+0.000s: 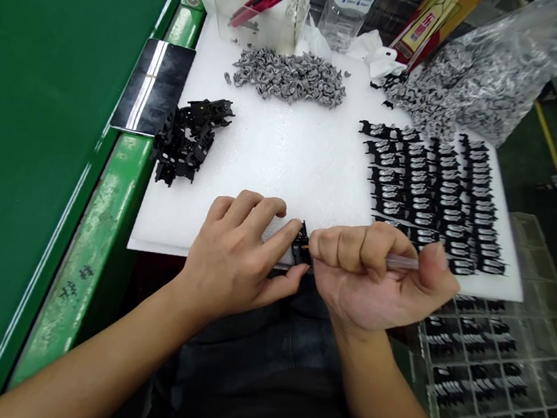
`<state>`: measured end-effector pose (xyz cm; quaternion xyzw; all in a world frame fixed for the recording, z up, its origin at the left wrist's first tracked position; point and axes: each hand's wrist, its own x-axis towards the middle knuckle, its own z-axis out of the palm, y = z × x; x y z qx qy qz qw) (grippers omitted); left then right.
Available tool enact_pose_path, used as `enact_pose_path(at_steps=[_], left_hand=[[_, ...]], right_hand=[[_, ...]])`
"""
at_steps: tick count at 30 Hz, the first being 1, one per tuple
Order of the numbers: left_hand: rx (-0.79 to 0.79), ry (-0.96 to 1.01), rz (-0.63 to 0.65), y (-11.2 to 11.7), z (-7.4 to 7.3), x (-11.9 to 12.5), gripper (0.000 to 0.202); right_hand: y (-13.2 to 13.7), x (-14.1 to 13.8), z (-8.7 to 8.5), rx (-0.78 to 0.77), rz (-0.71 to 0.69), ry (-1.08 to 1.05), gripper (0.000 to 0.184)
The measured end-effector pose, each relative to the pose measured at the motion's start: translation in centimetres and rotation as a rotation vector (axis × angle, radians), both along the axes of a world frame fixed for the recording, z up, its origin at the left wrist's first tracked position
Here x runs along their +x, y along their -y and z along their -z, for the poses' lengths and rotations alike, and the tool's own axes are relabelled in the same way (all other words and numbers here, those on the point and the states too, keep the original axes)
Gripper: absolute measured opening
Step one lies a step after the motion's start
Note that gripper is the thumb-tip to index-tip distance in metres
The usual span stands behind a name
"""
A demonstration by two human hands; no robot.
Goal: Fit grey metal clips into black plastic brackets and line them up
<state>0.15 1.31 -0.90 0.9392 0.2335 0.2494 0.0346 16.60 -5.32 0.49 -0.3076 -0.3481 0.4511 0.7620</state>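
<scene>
My left hand (237, 258) pinches a small black plastic part (300, 245) between thumb and forefinger at the front edge of a white foam pad (290, 150). My right hand (381, 281) is closed around a thin clear pen-like tool (406, 262), whose tip meets the black part. Both hands hover just in front of the pad's near edge, above my lap.
A pile of black parts (186, 138) lies at the pad's left. A heap of small grey pieces (288, 76) sits at the back. Rows of assembled black parts (432, 186) fill the right side. A plastic bag (479, 77), a bottle (349, 2), a phone (154, 84) and a compartment tray (490, 381) surround them.
</scene>
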Motion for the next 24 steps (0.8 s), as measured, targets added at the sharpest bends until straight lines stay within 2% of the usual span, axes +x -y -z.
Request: enact_pose_path(at_steps=[17, 21, 24], left_hand=[[0.002, -0.001, 0.001, 0.1, 0.1, 0.0, 0.051], [0.001, -0.009, 0.003, 0.0, 0.0, -0.1, 0.05], [-0.015, -0.018, 0.013, 0.0, -0.2, -0.2, 0.047]], right_hand=[[0.3, -0.2, 0.1, -0.032, 0.009, 0.028, 0.058], [0.2, 1.6, -1.9, 0.008, 0.004, 0.034, 0.06], [-2.2, 2.7, -4.2, 0.054, 0.095, 0.11, 0.055]])
